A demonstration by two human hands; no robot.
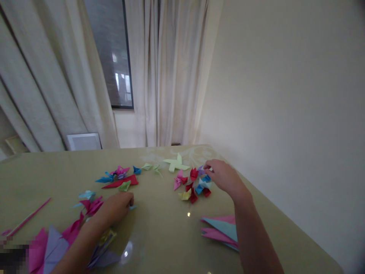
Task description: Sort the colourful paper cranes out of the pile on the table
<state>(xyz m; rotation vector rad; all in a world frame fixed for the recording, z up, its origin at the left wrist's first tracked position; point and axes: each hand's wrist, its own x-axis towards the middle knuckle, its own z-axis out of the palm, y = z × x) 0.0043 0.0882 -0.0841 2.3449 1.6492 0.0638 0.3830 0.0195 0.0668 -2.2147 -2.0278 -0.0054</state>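
Table (pixel 159 236) under both hands, well apart. Right hand (pixel 222 175) bends at the right edge of the paper cluster (pixel 194 174); left hand (pixel 121 205) curls low, at left; cannot tell whether either grips. Pink-blue stack (pixel 221 226): partly hidden by right forearm (pixel 253 232). Pale green star (pixel 175 164): just beyond cluster. Purple piece (pixel 200 171): at right hand's fingertips (pixel 209 164). Pale blue tip (pixel 132 207): just beside left hand.

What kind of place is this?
Probably a room in a home: there are long curtains beside a window, and a table with colourful folded paper on it.
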